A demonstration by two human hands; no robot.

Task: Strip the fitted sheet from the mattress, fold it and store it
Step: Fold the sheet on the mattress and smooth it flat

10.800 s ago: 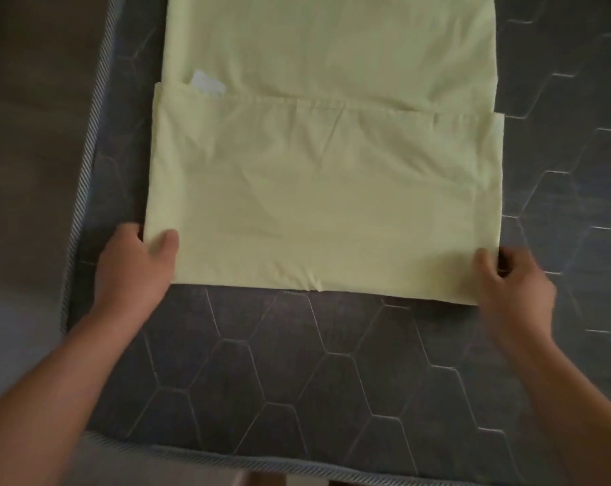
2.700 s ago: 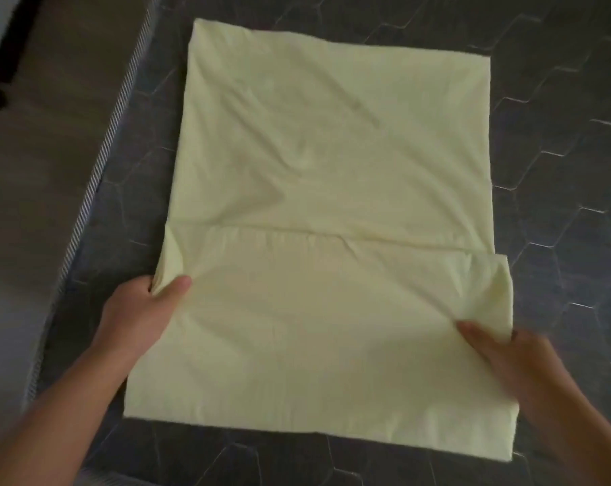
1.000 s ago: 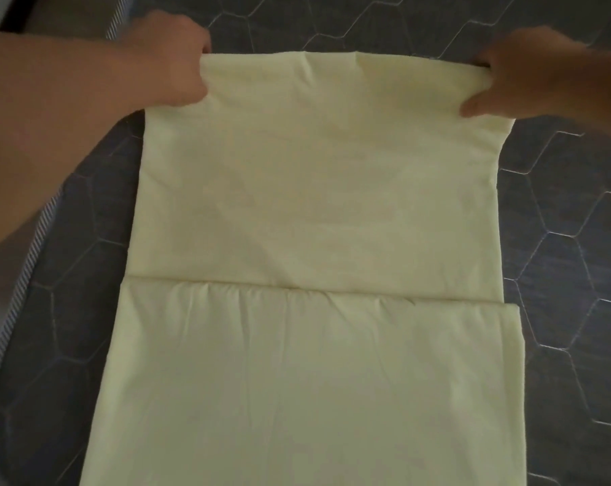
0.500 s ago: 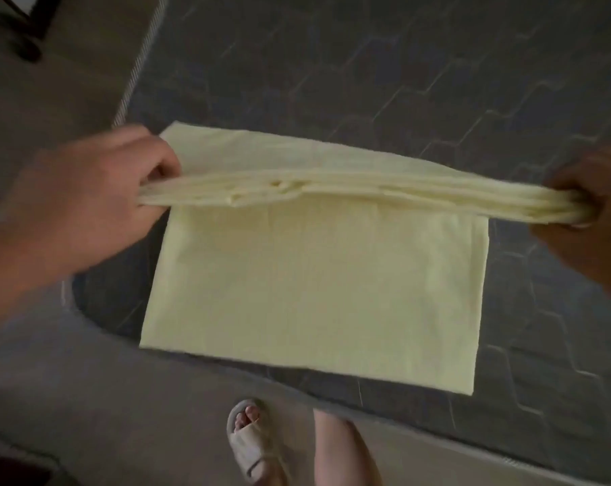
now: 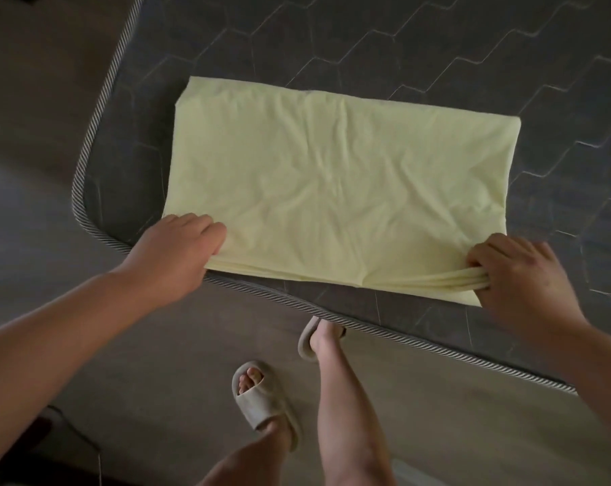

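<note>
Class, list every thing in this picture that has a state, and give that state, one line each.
fitted sheet: folded, lying on the mattress, near right corner bunched
mattress: stripped bare
left-hand grip: holds the sheet's near left corner
right-hand grip: pinches the bunched near right corner
slippers: on the feet

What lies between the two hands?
Only the folded sheet, its near edge running from left hand to right hand over the mattress, in the head view.
</note>
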